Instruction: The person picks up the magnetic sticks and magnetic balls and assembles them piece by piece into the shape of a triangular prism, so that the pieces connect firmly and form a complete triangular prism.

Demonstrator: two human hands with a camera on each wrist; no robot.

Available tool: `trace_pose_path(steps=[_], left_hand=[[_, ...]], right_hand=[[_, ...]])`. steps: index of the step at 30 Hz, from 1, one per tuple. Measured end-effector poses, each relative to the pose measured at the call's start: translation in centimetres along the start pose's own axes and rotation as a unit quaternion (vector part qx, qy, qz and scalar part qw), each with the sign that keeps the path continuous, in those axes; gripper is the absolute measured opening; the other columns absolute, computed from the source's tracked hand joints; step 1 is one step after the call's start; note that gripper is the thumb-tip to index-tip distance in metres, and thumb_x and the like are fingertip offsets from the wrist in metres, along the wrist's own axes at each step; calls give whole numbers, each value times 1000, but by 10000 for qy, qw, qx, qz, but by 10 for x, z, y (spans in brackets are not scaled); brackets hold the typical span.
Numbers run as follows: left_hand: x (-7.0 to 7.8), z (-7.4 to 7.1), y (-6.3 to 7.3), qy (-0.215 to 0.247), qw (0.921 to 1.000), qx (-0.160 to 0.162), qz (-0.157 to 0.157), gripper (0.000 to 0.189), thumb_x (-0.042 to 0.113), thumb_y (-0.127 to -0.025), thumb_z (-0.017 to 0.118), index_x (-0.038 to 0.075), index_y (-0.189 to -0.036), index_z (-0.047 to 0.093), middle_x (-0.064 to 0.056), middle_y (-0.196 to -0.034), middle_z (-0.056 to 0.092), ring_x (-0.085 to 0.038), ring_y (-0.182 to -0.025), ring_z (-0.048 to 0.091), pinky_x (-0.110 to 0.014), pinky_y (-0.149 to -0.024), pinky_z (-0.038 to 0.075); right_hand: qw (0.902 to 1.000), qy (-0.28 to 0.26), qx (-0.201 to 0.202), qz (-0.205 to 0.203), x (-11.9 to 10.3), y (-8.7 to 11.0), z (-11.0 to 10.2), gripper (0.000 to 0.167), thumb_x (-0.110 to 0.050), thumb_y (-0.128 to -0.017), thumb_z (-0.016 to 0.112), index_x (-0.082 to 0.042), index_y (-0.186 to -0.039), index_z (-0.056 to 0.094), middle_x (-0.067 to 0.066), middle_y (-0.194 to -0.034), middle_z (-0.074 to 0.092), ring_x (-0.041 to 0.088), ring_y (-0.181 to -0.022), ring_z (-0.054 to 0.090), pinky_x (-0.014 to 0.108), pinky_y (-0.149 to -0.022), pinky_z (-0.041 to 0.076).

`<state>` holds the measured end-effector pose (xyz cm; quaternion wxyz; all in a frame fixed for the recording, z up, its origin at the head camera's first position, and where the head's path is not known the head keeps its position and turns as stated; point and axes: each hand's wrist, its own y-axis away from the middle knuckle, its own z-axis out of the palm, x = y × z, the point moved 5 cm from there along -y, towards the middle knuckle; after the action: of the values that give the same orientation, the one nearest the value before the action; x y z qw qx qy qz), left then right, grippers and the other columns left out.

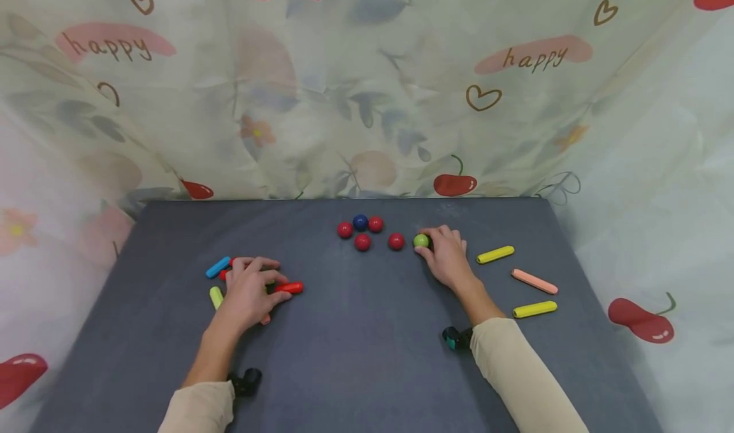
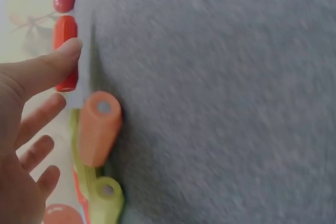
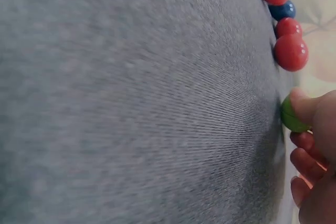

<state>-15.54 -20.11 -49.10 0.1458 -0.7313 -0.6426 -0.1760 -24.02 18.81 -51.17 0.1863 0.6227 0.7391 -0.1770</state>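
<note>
My left hand point(image 1: 248, 298) is over a cluster of short, chunky crayon-like sticks at the left of the table. Its thumb and index finger pinch a red stick point(image 1: 291, 288), which the left wrist view shows with the thumb across it. Beneath that hand an orange stick point(image 2: 100, 129) and a yellow-green stick point(image 2: 106, 200) lie partly covered. A blue stick point(image 1: 218, 267) is just beyond its fingers. On the other side, my right hand point(image 1: 449, 256) pinches a green ball point(image 1: 421, 241) between thumb and fingers at the table's back. A red ball point(image 1: 396, 241) is close to its left.
Several more balls, red point(image 1: 362, 242) and one blue point(image 1: 360, 222), group at the back middle of the grey table point(image 1: 367, 356). Right of my right hand lie two yellow sticks point(image 1: 496, 255) and a pink stick point(image 1: 534, 281). A patterned curtain point(image 1: 355, 102) hangs behind.
</note>
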Motion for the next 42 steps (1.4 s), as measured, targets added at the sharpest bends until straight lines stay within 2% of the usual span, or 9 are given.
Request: trace_pose_path(steps=[4,8,11,13,20,26,33,37,42], left_hand=[[9,-2,-3,263,9995,163,73,23,25,-84,85,18,-104,77,-10,-129,65,-36,-121,46,-56,-98,39],[19,0,-6,644,9978,114,-125,25,23,-88,82,18,-111,73,-7,-112,69,-26,-97,58,-43,-84,51],[28,5,-9,931,9951,125,-309,26,22,-89,81,17,-113,72,-4,-99,68,-20,-84,58,-35,-74,49],[34,10,-11,1105,9931,118,-383,26,22,-88,81,17,-112,73,-4,-96,68,-18,-81,56,-32,-72,47],[62,32,-21,1608,9860,90,-428,25,22,-86,83,17,-110,75,-2,-93,69,-16,-78,57,-30,-71,47],[86,50,-29,1817,9828,98,-330,24,21,-84,85,17,-106,76,0,-87,67,-14,-74,55,-28,-68,46],[107,63,-32,1822,9832,48,-84,24,21,-82,87,17,-103,76,1,-83,65,-12,-70,54,-27,-66,47],[115,71,-33,1748,9846,-103,29,22,20,-84,85,17,-103,75,1,-83,65,-11,-69,53,-25,-64,47],[121,74,-35,1572,9874,-166,20,21,20,-84,85,18,-103,75,2,-82,64,-11,-69,52,-24,-63,45]], right_hand=[[10000,12,-14,-40,-3,8,0,43,-33,-99,68,-11,-136,62,14,-125,59,34,-108,47,47,-84,33],[9999,-103,-63,-65,-5,15,2,42,-31,-98,69,-11,-134,62,15,-124,59,34,-109,48,49,-85,34],[9997,-228,-111,-60,-5,21,3,42,-31,-97,70,-11,-133,61,14,-125,60,35,-111,49,50,-87,34],[9993,-334,-135,-60,-5,26,5,41,-31,-97,71,-12,-133,62,13,-124,61,34,-111,49,49,-87,34],[9976,-659,-40,-202,-14,46,5,41,-29,-94,75,-13,-130,62,10,-118,64,28,-104,52,43,-84,32],[9951,-860,-122,-481,-35,60,10,38,-27,-93,76,-14,-126,64,4,-112,65,23,-102,56,39,-86,34],[9923,-998,-343,-643,-59,69,19,38,-28,-93,77,-16,-126,66,0,-112,65,20,-103,56,40,-92,37],[9920,-998,-436,-635,-64,69,23,37,-28,-93,76,-17,-127,65,-2,-112,65,19,-103,57,38,-92,38],[9924,-921,-451,-686,-66,67,26,39,-25,-93,77,-14,-129,66,0,-110,66,17,-99,56,37,-88,37]])
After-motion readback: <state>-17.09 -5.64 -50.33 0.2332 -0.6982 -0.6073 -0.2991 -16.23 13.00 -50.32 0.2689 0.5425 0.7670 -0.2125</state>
